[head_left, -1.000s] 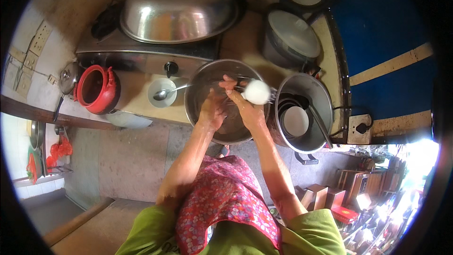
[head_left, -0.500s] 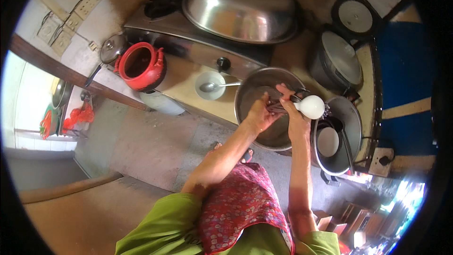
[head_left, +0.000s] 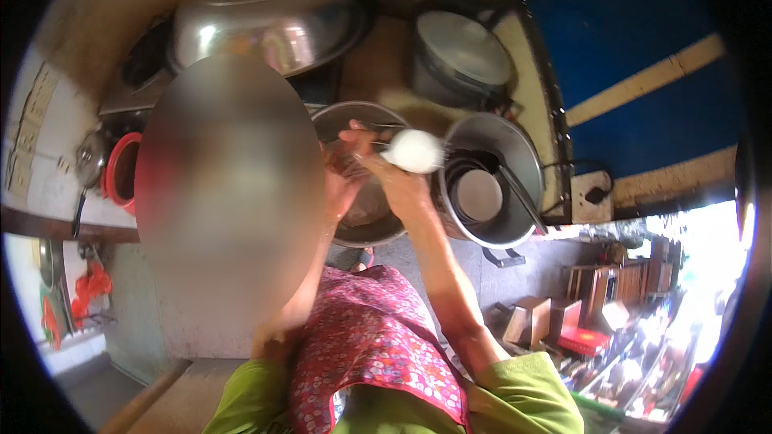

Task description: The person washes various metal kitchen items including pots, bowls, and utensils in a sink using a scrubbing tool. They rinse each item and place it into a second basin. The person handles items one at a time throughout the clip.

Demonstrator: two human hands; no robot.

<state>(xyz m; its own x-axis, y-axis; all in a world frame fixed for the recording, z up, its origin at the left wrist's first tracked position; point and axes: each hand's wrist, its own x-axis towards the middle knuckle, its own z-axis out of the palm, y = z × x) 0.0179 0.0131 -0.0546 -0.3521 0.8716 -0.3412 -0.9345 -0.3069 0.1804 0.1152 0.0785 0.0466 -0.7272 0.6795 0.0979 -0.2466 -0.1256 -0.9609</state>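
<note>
My right hand (head_left: pixel 396 177) is closed round a bundle of utensils above a wide metal basin (head_left: pixel 370 229). Most visible is a white, round-bowled spoon (head_left: pixel 414 151), its bowl pointing right; thin metal pieces stick out beside it, too blurred to name. Close by on the left, my left hand (head_left: pixel 346 189) hangs over the same basin. A grey blurred oval covers part of that hand and forearm, and its fingers are smeared. Right of the basin stands a deep metal pot (head_left: pixel 523 153) with a pale round bowl (head_left: pixel 478 195) and a long dark handle (head_left: pixel 521 198) in it.
A large domed metal lid (head_left: pixel 257 24) covers the stove top. Behind the deep pot sits a lidded dark pot (head_left: pixel 462 52). A red pot (head_left: pixel 122 173) is partly hidden at the left. A socket with a plug (head_left: pixel 593 195) lies right of the counter.
The view has swung right, so the counter sits further left. A blurred oval now hides the small bowl with a spoon and part of my left arm. The utensils remain in my right hand.
</note>
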